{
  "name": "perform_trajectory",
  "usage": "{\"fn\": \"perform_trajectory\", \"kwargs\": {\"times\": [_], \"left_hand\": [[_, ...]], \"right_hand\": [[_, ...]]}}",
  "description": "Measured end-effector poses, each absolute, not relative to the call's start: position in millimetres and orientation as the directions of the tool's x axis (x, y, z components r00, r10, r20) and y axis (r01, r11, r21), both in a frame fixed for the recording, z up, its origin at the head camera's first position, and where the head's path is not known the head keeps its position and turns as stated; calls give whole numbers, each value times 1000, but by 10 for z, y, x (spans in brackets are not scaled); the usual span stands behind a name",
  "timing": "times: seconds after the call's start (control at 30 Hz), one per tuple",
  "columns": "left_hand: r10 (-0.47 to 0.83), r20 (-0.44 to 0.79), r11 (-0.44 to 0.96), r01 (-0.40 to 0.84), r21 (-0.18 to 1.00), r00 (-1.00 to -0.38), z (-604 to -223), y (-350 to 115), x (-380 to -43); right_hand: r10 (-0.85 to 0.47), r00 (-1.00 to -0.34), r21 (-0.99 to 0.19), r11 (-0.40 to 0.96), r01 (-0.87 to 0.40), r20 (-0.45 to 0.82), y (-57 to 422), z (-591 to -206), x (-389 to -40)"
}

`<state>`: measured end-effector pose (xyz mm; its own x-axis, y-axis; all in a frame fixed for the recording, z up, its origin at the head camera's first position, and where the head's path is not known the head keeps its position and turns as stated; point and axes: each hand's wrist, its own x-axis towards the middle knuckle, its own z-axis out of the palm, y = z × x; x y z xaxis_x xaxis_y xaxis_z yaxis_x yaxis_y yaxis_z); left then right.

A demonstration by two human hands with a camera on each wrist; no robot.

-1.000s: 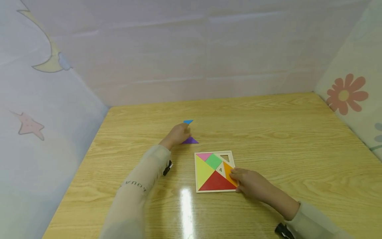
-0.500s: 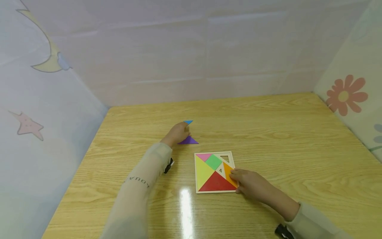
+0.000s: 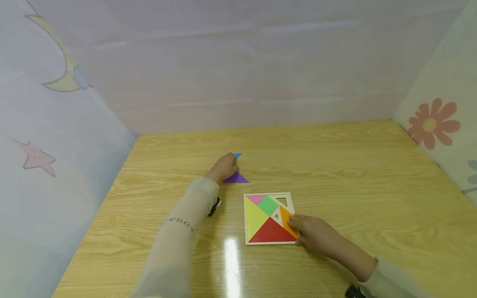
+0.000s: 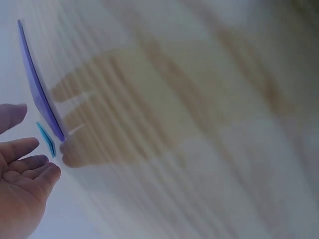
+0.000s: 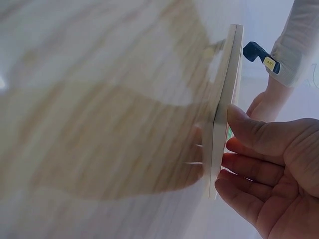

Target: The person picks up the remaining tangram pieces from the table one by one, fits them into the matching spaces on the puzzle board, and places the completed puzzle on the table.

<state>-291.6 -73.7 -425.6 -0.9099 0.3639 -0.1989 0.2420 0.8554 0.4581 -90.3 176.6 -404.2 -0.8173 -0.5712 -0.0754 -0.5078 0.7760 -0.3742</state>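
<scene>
My left hand [image 3: 224,166] reaches over the table beside a blue triangle [image 3: 237,155] and a purple triangle [image 3: 236,178]. In the left wrist view, its thumb stands apart from loosely bent fingers [image 4: 31,167]; the purple piece [image 4: 39,94] and the blue piece [image 4: 46,139] lie beyond them. My right hand [image 3: 316,234] holds the right edge of a square wooden tangram board [image 3: 246,219], fingertips over the orange piece [image 3: 285,219] and thumb at the lower corner. Yellow, red, pink and green pieces lie in the board. The right wrist view shows the board's rim [image 5: 227,89] against the fingertips.
The wooden table [image 3: 354,174] spreads around the board, with a bright reflection near its front. Patterned cloth walls [image 3: 238,74] rise at the back and both sides. Two cutouts, one of them small, show on the board's right half.
The left hand shifts slightly over the triangles, covering more of the blue one. The right hand stays at the board's edge. The whole head view moves down a little.
</scene>
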Motion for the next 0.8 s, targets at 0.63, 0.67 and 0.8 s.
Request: {"fn": "perform_trajectory", "kwargs": {"times": [0.63, 0.67, 0.8], "left_hand": [[370, -176, 877, 281, 389, -912, -4273, -702, -2985], [369, -171, 882, 286, 375, -914, -4272, -698, -2983], [363, -147, 901, 307, 307, -920, -4264, -683, -2979]], "right_hand": [[-592, -805, -356, 760, -544, -32, 1776, -4093, -901], [-592, -806, -355, 760, -544, -31, 1776, -4090, -897], [-590, -807, -353, 762, -544, -31, 1778, -4079, -889]]}}
